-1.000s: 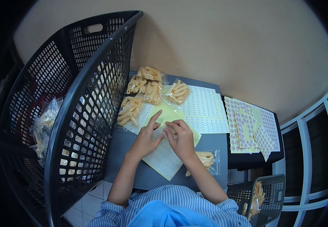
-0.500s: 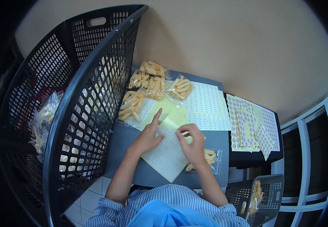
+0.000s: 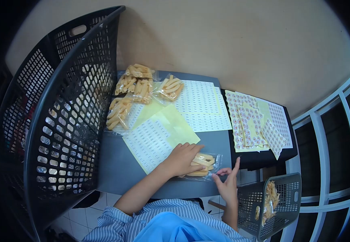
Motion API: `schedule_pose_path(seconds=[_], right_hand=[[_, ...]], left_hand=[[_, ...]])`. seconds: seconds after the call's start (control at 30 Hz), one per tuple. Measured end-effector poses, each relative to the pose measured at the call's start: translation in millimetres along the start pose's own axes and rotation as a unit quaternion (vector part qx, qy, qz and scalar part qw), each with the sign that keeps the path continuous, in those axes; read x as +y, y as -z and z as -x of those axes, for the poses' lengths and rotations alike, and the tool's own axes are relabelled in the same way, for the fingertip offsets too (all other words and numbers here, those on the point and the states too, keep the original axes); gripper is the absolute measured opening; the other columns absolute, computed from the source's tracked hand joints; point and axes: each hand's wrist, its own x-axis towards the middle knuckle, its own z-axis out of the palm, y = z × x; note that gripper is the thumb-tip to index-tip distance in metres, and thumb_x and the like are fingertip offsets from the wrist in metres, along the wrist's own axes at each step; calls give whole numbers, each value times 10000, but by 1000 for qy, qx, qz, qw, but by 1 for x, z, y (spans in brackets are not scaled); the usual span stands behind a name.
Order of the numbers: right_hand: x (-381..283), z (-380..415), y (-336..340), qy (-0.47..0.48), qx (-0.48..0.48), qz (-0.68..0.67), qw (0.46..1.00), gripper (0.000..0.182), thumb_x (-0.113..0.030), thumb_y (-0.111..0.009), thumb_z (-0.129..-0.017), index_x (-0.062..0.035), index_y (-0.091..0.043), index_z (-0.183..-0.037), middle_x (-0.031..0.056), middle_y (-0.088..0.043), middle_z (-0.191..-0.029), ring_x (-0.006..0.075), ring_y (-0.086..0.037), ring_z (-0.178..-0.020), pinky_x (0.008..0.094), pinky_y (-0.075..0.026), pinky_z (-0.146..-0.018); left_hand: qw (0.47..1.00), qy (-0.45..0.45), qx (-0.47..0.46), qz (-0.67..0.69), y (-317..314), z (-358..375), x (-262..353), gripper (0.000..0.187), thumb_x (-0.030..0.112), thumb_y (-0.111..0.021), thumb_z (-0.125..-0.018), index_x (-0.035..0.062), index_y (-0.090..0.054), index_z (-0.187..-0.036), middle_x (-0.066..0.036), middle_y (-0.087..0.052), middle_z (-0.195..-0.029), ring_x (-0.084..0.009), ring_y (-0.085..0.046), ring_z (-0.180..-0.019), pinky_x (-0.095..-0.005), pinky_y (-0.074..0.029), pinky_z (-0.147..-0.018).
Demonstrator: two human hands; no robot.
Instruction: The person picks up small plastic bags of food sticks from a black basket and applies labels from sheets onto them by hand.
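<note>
A clear plastic bag of pale yellow snack sticks [image 3: 204, 162] lies on the grey table [image 3: 142, 187] near its right front corner. My left hand [image 3: 182, 160] holds the bag from its left side, thumb over the sticks and fingers across the upper end. Beside the bag's right edge is my right hand [image 3: 227, 184], index finger stretched out and thumb apart, its thumb tip close to the bag's corner. Whether a label sits on a fingertip is too small to tell. Left of my left hand, a sheet of small printed labels [image 3: 148, 139] lies over yellow backing paper [image 3: 179, 121].
Several filled snack bags [image 3: 140, 90] lie at the table's back left. More label sheets [image 3: 205, 107] spread behind, and round-sticker sheets [image 3: 255, 121] lie on a black surface at right. A tall black crate [image 3: 74, 97] borders the left; a smaller crate [image 3: 292, 197] stands low right.
My hands have left the label sheet and moved right to the snack bag. The sheet now lies on the table, and my left hand rests on the bag. The view has shifted right.
</note>
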Motion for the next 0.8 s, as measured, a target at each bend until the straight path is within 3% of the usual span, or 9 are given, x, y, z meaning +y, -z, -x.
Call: schedule_pose_path(seconds=[0.03,0.23,0.3,0.33,0.5,0.57,0.6,0.67,0.8], right_hand=[[4,-2,-5,20,2,-99,995,974,-143,-684,-688,10,20,-1343,77,-547,-854,187,-500,-772,368,-358,-794],[0,-18,-10,99,114,-38,988,963,-60,-662,-712,-30,63,-1346,123,-555,-901,216,-535,-943,353,-389,-847],[-19,-24,-4,54,-23,-348,936,910,17,-599,-751,-51,83,-1349,128,-564,-898,190,-566,-876,309,-429,-818],[-21,-31,-5,107,-26,-361,926,877,78,-552,-762,-57,82,-1354,118,-580,-855,163,-586,-800,270,-458,-778],[-49,-56,-2,175,-109,-294,933,900,43,-609,-730,-41,25,-1363,92,-596,-769,155,-592,-740,276,-472,-743],[-60,-58,-5,210,-55,-219,951,780,6,-646,-699,-35,-204,-1341,98,-579,-861,161,-566,-801,282,-452,-750],[-65,-56,-6,211,-57,-220,951,780,6,-646,-699,-35,-204,-1341,98,-579,-861,161,-566,-801,282,-452,-750],[-72,-53,-10,310,138,-55,939,469,-29,-666,-680,-20,-506,-1121,104,-530,-978,181,-517,-893,292,-413,-784],[-67,-41,-27,263,61,-164,949,172,-55,-649,-702,-13,-597,-861,110,-468,-1066,205,-474,-953,300,-380,-822]], left_hand=[[1000,-3,-1,0,-2,0,1,666,360,-659,-708,5,-409,-1212,-153,-521,-1027,-288,-488,-958,-381,-353,-871],[978,-4,120,170,4,24,2,626,267,-700,-686,20,-436,-1196,-115,-535,-949,-226,-538,-886,-317,-427,-792],[965,28,124,228,6,32,9,623,241,-713,-672,24,-443,-1190,-110,-536,-922,-224,-547,-872,-310,-442,-781],[964,52,43,257,12,35,14,604,229,-686,-719,18,-412,-1214,-104,-530,-969,-203,-542,-896,-301,-438,-794],[885,-11,50,463,-6,33,18,423,170,-561,-833,5,-395,-1186,-110,-533,-1006,-144,-535,-908,-276,-438,-780],[852,36,121,507,-11,32,25,340,134,-505,-862,-1,-408,-1159,-96,-542,-978,-125,-533,-896,-257,-433,-774],[847,45,145,510,-20,30,20,314,116,-478,-873,-5,-411,-1155,-90,-547,-991,-125,-538,-897,-252,-434,-771],[860,45,170,479,-21,30,19,317,109,-480,-871,-5,-408,-1158,-93,-547,-1003,-128,-535,-906,-256,-431,-781],[843,35,253,473,-20,28,24,351,77,-479,-862,-6,-381,-1189,-112,-529,-1065,-143,-509,-979,-267,-404,-839]])
